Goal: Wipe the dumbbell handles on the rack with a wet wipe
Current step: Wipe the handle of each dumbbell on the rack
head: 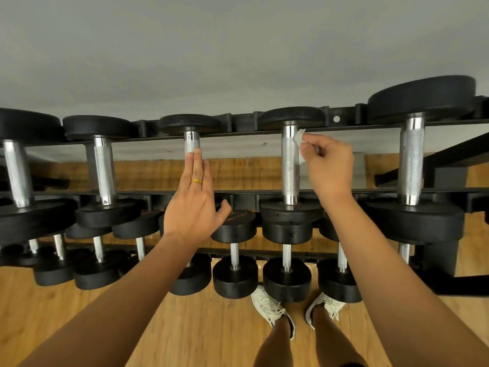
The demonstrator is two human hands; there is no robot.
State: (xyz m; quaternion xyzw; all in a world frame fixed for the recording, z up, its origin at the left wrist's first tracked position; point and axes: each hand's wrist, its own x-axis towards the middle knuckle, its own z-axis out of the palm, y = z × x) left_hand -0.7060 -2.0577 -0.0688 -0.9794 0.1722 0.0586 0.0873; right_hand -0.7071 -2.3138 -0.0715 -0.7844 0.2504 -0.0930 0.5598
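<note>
Black dumbbells with knurled steel handles lie across the top tier of a black rack (pixel 341 118). My right hand (pixel 328 165) pinches a small white wet wipe (pixel 300 137) against the right side of one handle (pixel 290 165), near its far end. My left hand (pixel 194 197) lies flat with straight fingers along the smaller neighbouring dumbbell handle (pixel 191 141), covering most of it; a yellow ring sits on one finger.
More dumbbells fill the top tier to the left (pixel 104 168) and right (pixel 411 160). Smaller dumbbells (pixel 234 260) rest on the lower tier. A grey wall rises behind the rack. My feet in pale shoes (pixel 270 305) stand on the wooden floor.
</note>
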